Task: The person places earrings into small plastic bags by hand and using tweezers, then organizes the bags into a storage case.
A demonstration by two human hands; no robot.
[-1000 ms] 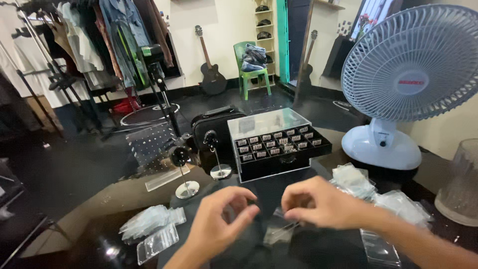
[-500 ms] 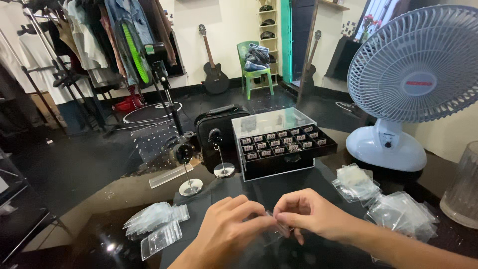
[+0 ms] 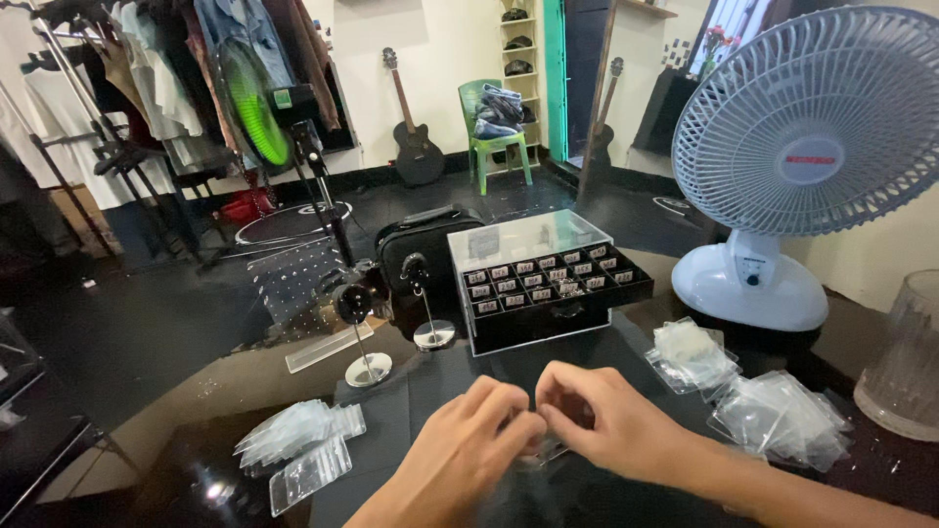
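Note:
My left hand (image 3: 468, 450) and my right hand (image 3: 611, 425) meet over the dark table, fingertips pinched together on a small clear plastic bag (image 3: 548, 452) that lies mostly hidden under them. Just beyond my hands stands a black jewellery tray box (image 3: 548, 288) with a clear lid and many small compartments. Two small round-based display stands (image 3: 367, 332) (image 3: 427, 305) rise to its left.
Piles of small clear bags lie at the left (image 3: 293, 435) and right (image 3: 778, 416) (image 3: 690, 352). A white desk fan (image 3: 807, 166) stands at the right, a ribbed clear cup (image 3: 905, 362) at the far right. A black pouch (image 3: 421, 254) sits behind the stands.
My two hands have come closer together and lower in the view, fingertips now touching over the small bag. The camera has shifted slightly.

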